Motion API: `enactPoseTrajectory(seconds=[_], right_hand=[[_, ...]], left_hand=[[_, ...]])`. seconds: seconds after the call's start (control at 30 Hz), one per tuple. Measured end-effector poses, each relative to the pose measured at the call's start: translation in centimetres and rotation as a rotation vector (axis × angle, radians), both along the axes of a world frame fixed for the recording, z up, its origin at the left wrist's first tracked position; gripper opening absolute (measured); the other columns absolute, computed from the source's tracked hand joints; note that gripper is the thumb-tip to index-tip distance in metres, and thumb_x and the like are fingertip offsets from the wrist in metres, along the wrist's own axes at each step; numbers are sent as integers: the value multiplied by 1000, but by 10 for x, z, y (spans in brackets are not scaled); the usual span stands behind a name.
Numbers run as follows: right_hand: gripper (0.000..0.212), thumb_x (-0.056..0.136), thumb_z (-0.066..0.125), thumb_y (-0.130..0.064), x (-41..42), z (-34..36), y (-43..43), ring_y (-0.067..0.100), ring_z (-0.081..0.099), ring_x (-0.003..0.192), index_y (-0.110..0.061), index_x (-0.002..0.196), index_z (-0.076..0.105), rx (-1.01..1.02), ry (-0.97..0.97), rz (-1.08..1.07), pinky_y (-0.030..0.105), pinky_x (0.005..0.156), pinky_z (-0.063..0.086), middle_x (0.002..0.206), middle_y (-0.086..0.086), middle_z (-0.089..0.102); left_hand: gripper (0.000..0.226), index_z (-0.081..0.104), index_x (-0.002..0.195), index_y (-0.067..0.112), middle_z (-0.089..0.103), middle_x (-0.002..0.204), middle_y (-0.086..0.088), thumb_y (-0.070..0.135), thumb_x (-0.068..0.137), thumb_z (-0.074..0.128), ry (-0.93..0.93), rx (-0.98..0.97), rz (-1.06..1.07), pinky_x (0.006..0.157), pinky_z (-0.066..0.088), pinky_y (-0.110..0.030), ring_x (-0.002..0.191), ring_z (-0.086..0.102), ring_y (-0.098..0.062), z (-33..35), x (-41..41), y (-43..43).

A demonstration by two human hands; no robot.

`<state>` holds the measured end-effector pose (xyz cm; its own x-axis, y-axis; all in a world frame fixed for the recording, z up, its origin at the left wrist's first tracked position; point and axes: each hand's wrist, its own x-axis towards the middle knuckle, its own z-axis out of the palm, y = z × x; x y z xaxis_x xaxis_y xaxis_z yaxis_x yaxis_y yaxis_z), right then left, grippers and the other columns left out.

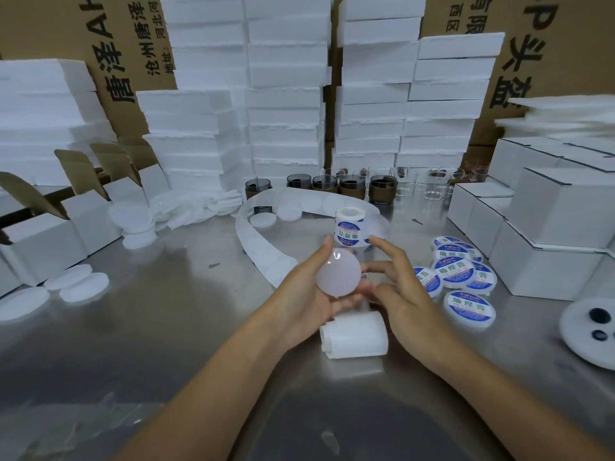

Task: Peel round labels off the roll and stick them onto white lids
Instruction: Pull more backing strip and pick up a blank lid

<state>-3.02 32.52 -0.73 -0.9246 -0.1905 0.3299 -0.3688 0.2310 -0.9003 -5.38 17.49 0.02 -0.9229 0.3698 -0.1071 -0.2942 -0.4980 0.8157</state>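
Fingers [327, 244] of the left hand [309, 301] curl up round the rim of 1 bare white lid [337, 272], cradling it face up over the middle of the worktop [186, 294]; it carries no label yet.

By my reading the job is partly done and far from finished. Near the worktop's left edge lie loose unlabelled lids [76, 281], with a larger heap [133, 224] further back, none of them labelled. Right of them an emptied backing strip [258, 242] loops from the far side toward the centre, and its round blanks suggest many labels are already used. It leads to the label roll [348, 227], which stands just beyond the hands with printed labels on it. Below the hands a stack of lids [354, 337] lies on its side, nearer the front edge. Toward the right edge at least 6 labelled lids [454, 273] overlap in a cluster beside white boxes [549, 227]. The step in hand seems to be readying this lid for its label.

The left palm is turned up, the forearm angled in from the front edge. The right hand [404, 294] sits just right of the lid, palm toward it. Its fingers [382, 244] are loosely spread and slightly bent, 1 fingertip touching or nearly touching the lid's right rim. Nothing shows pinched between them.
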Motion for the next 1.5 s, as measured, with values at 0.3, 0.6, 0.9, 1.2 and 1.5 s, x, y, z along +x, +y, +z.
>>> enactPoseTrajectory(seconds=[0.3,0.6,0.9,1.2,1.5], right_hand=[[12,77,58,-40,6,25,2,-3,55,82,-35,76,69,-276,193,-234,7,73,41,95,-7,61],[36,63,73,-49,10,19,-1,12,47,49,-17,77,65,-371,-313,251,22,49,37,72,18,52],[8,82,65,-6,10,21,-4,9,45,40,-7,82,57,-237,-363,85,16,40,37,64,5,59],[7,82,66,-7,4,16,-2,9,47,39,-6,85,60,-238,-336,-48,18,39,39,55,3,59],[7,80,68,-6,3,14,-3,8,48,37,-5,85,63,-247,-315,-144,17,38,41,56,8,60]], left_hand=[[54,60,104,13,73,88,-8,57,94,30,-33,-129,-50,75,58,-30,80,71,-23,-7,-3,2],[76,75,98,15,73,88,-10,61,94,14,-69,-18,-192,71,58,-30,74,69,-22,-7,-2,4],[69,51,124,1,67,107,-21,57,96,20,-92,-23,-137,78,57,-33,91,68,-26,-4,-2,5],[66,53,118,1,70,103,-19,54,97,21,-132,5,-87,86,53,-38,91,69,-25,-4,-2,6],[59,56,109,6,72,99,-16,53,97,23,-139,-33,-67,87,52,-38,91,70,-23,-4,-1,6]])
